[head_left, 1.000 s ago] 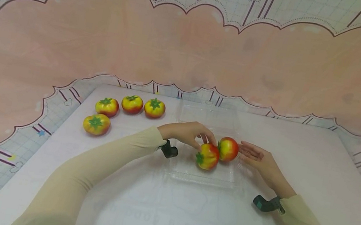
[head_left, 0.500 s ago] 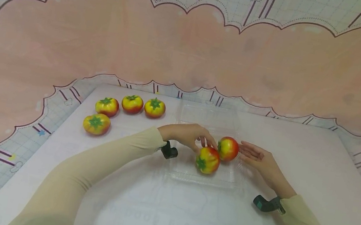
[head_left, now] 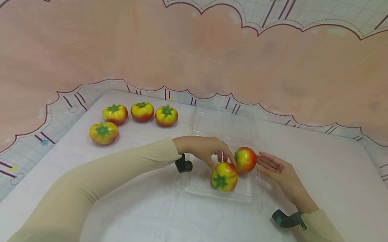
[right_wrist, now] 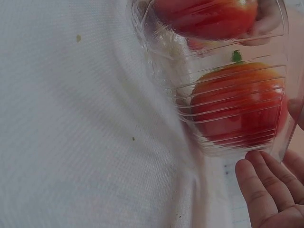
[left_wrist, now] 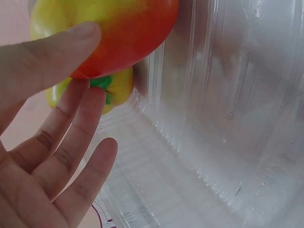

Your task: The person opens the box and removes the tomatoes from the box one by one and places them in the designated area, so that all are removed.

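Note:
A clear plastic box (head_left: 195, 184) with its lid (head_left: 224, 121) folded back lies at the middle of the table. My left hand (head_left: 208, 149) reaches over it and holds a red-and-yellow tomato (head_left: 224, 177) by its side. In the left wrist view, the thumb (left_wrist: 61, 52) lies across this tomato and fingertips meet its underside. A second tomato (head_left: 245, 160) sits in the box, farther back and to the right. My right hand (head_left: 280, 175) is at the box's right side, its fingers (right_wrist: 256, 187) nearly straight with the tips at the outer wall.
Several more tomatoes stand at the back left of the white table: a front one (head_left: 103, 133), one behind it (head_left: 115, 114), and others (head_left: 166, 115) towards the box. A patterned cloth (head_left: 203, 59) rises behind the table.
The left hand and its tomato have shifted slightly towards the front and right. That tomato has turned, its green calyx swinging from the left side towards the front. The right hand stays still.

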`<state>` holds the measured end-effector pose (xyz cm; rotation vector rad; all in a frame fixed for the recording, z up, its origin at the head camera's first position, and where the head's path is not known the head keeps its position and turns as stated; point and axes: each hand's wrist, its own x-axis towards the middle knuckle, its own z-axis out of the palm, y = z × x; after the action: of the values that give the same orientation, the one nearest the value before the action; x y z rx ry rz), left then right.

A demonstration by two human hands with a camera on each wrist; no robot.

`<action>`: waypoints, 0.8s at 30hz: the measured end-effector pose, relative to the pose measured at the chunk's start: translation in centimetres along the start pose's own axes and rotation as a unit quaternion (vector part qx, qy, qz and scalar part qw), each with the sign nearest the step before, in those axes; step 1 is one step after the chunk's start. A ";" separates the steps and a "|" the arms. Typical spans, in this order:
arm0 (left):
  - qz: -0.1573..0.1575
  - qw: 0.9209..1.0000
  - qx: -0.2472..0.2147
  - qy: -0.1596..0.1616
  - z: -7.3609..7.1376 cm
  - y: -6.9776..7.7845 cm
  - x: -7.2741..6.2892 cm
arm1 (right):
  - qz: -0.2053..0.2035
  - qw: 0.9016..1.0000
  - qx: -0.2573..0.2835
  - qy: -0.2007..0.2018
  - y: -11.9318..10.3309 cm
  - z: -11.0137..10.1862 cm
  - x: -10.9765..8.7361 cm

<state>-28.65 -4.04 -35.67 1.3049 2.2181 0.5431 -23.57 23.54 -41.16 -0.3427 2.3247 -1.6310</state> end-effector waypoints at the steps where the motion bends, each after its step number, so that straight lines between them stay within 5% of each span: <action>1: -0.001 1.000 0.002 0.000 0.0 0.0 0.0 | 0.000 1.000 0.001 0.000 0.1 0.0 0.0; 24: 0.012 1.000 -0.018 -0.011 0.2 -0.3 0.2 | -0.012 1.000 0.009 -0.009 0.5 -0.2 0.2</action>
<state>-28.83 -3.97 -36.07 1.3148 2.1684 0.5722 -23.82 23.83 -41.61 -0.3826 2.3001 -1.6515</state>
